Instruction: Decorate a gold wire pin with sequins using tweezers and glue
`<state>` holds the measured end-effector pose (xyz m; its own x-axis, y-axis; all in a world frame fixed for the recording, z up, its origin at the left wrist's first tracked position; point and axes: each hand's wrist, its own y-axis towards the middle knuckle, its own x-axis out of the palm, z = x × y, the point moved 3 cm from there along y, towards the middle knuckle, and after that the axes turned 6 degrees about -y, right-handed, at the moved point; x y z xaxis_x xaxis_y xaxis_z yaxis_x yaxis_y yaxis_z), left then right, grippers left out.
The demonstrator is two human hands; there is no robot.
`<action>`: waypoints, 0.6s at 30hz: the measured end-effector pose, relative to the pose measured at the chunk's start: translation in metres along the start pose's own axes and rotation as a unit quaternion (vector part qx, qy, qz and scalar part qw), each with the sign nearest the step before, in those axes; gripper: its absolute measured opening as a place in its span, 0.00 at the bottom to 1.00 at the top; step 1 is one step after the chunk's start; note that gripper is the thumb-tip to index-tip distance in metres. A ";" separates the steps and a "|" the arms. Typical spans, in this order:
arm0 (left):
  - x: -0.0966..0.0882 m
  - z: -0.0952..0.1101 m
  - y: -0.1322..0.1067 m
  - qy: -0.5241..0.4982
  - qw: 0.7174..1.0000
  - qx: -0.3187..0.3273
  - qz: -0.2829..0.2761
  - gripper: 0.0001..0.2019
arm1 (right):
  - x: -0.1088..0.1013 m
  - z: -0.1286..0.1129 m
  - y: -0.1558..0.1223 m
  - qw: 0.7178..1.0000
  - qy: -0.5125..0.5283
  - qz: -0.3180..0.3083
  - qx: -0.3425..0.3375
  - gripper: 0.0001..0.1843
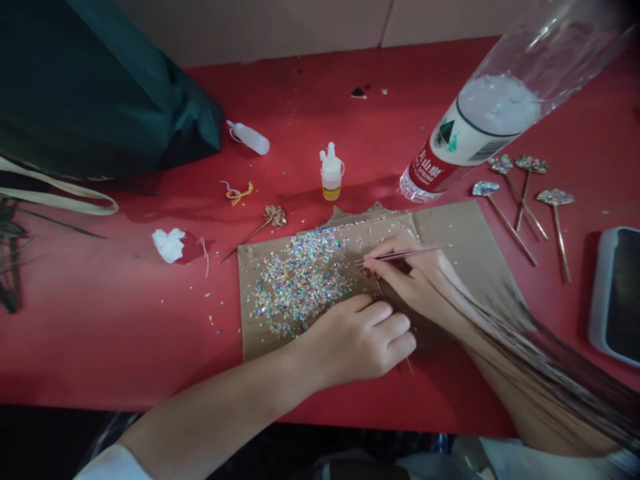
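Three containers stand or lie on the red table (100, 320). A clear water bottle (470, 127) with a red label rests its base on the table, white matter filling its lower part and the upper part showing nothing inside. A small upright glue bottle (331, 172) has a white nozzle cap and a yellow label, and its contents cannot be seen. A small white squeeze bottle (249, 137) lies on its side near a dark green bag (100, 87).

The right hand (415, 280) is mostly closed, with thumb and fingers pinching slim tweezers (400, 255) whose tips point left over a sheet of cardboard (460, 233). The left hand (357, 347) rests curled on the cardboard, fingers folded. A thin pick (376, 285) seems to be gripped in it, since the stick shows above and below the fingers. The pick's glittery head (370, 273) sits just under the tweezer tips, right of a heap of multicoloured sequins (300, 283) spread on the cardboard.

There are six picks in all: that one, four finished ones (520, 200) lying on the table to the right, and one gold pick (274, 217) with its stick tip near the cardboard's left edge. There is also one crumpled white tissue (169, 245), one yellow tie (237, 193) and one phone (615, 293) in a grey case.
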<state>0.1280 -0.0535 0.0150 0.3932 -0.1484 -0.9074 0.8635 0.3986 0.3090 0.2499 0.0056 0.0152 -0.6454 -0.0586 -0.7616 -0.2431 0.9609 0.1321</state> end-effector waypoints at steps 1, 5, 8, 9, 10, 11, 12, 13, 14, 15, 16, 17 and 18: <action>0.000 -0.001 0.000 0.002 1.000 -0.001 0.001 0.08 | 0.000 0.001 0.001 1.000 0.010 0.007 0.012 0.05; -0.001 -0.008 0.001 0.014 1.000 0.000 -0.011 0.09 | -0.003 0.007 0.001 0.995 0.069 0.053 0.050 0.04; -0.002 -0.012 0.002 0.027 0.999 0.008 -0.025 0.09 | -0.005 0.011 0.001 0.989 0.111 0.067 0.073 0.03; -0.003 -0.013 0.002 0.030 0.999 0.015 -0.026 0.09 | -0.005 0.012 0.002 0.987 0.121 0.063 0.079 0.03; -0.004 -0.014 0.001 0.033 0.999 0.024 -0.025 0.10 | -0.005 0.012 0.002 0.986 0.130 0.055 0.084 0.03; -0.005 -0.015 0.000 0.036 0.998 0.033 -0.025 0.10 | -0.005 0.010 0.003 0.985 0.139 0.047 0.088 0.04; -0.006 -0.017 -0.002 0.039 0.998 0.041 -0.023 0.10 | -0.004 0.008 0.004 0.984 0.146 0.039 0.090 0.04; -0.007 -0.018 -0.004 0.041 0.998 0.049 -0.022 0.10 | -0.004 0.004 0.005 0.984 0.150 0.035 0.088 0.04; -0.009 -0.020 -0.007 0.043 0.997 0.055 -0.020 0.10 | -0.003 0.000 0.006 0.986 0.145 0.031 0.079 0.04; -0.010 -0.021 -0.009 0.045 0.997 0.060 -0.013 0.09 | -0.002 -0.006 0.007 0.990 0.126 0.028 0.063 0.04; -0.011 -0.023 -0.012 0.047 0.997 0.065 -0.003 0.09 | 0.000 -0.013 0.008 0.995 0.091 0.022 0.036 0.04; -0.012 -0.024 -0.014 0.050 0.996 0.068 0.009 0.08 | 0.002 -0.021 0.009 0.999 0.045 0.013 0.003 0.04; -0.014 -0.024 -0.015 0.053 0.996 0.068 0.023 0.07 | 0.005 -0.028 0.010 0.999 -0.003 0.004 -0.032 0.05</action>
<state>0.1020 -0.0357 0.0158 0.4038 -0.0336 -0.9142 0.8829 0.2760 0.3799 0.2244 0.0070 0.0307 -0.6423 -0.0495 -0.7648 -0.2848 0.9419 0.1782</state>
